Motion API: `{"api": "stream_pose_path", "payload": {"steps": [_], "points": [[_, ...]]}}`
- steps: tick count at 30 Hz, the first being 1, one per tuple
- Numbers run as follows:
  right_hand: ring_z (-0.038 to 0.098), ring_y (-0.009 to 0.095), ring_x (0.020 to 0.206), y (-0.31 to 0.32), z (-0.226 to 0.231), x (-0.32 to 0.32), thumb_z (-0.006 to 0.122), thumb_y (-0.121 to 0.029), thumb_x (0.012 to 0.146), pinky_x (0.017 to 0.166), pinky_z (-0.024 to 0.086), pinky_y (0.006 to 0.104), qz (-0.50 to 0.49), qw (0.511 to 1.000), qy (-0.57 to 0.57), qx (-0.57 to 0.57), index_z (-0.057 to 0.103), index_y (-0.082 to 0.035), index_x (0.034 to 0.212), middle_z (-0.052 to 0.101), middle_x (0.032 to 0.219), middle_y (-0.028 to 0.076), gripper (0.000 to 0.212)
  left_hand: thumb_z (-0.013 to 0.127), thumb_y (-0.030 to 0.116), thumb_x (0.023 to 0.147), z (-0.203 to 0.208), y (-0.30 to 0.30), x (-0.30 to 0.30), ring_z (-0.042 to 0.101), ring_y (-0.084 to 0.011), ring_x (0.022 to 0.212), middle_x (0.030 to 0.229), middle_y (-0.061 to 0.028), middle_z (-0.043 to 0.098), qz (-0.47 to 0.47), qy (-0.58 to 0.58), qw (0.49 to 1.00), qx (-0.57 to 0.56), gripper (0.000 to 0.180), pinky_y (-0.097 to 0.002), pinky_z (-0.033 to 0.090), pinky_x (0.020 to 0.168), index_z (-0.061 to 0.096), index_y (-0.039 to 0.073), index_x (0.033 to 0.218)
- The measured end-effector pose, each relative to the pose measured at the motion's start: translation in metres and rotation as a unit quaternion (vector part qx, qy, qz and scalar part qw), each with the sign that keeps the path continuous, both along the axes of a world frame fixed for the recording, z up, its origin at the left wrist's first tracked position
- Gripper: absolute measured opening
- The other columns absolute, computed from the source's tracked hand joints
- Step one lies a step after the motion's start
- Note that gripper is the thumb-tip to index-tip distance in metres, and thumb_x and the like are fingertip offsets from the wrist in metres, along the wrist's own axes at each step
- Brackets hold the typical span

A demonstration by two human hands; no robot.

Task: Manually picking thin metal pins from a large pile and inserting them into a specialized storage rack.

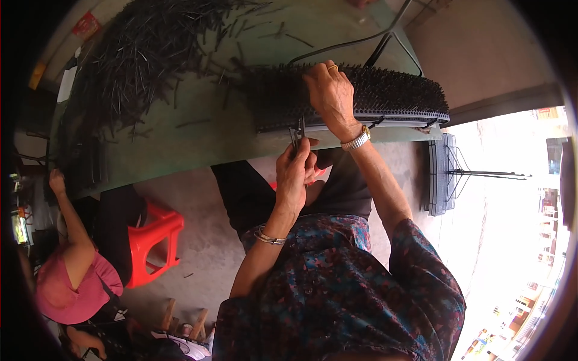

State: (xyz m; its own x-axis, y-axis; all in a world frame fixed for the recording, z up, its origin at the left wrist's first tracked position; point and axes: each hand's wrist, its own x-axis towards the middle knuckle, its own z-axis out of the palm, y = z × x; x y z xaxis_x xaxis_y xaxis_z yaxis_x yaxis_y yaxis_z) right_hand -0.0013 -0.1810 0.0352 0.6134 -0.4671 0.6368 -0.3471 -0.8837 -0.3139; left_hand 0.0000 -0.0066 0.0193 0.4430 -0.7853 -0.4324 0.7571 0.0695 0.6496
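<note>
A long black panel point(397, 90) densely covered with short spiky strips lies at the table's near edge, its grey perforated rim facing me. My left hand point(295, 171) is closed round a small metal tool with two prongs, like pliers point(297, 133). Its prongs point up at the panel's near rim. Over the panel, my right hand point(331, 93) has its fingers bent and pressed together among the spikes. Whatever lies between those fingertips is too dark to make out. A big heap of loose black strips point(150, 60) covers the table's far left.
The green table point(211, 144) has strips scattered over it. Behind the panel rises a bent metal frame point(391, 36). A grey mesh rack point(442, 174) stands beyond the table's right end. At left, a person in pink point(78, 283) works near a red stool point(153, 240).
</note>
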Motion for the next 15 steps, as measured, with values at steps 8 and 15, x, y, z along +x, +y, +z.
{"api": "stream_pose_path", "payload": {"steps": [8, 15], "points": [[0.059, 0.031, 0.075, 0.003, -0.013, -0.006, 0.066, -0.011, 0.085, 0.067, 0.046, 0.04, 0.005, 1.0, 0.015, -0.019, 0.058, -0.005, 0.09, 0.059, 0.087, 0.01, 0.011, 0.06, 0.031, 0.098, -0.001, 0.003, -0.001, 0.031, -0.0023, 0.049, 0.066, 0.0031, 0.047, -0.005, 0.007, 1.0, -0.005, 0.029, -0.0191, 0.023, 0.046, 0.062, 0.003, 0.104], [0.062, 0.022, 0.07, 0.007, 0.006, -0.02, 0.069, -0.015, 0.085, 0.063, 0.047, 0.0352, 0.041, 0.995, 0.023, 0.087, 0.069, -0.006, 0.089, 0.061, 0.08, 0.008, 0.01, 0.06, 0.032, 0.097, 0.005, 0.002, 0.002, 0.032, -0.002, 0.049, 0.066, 0.0019, 0.048, 0.006, 0.01, 1.0, 0.003, 0.03, -0.0189, 0.023, 0.046, 0.063, 0.003, 0.106]]}}
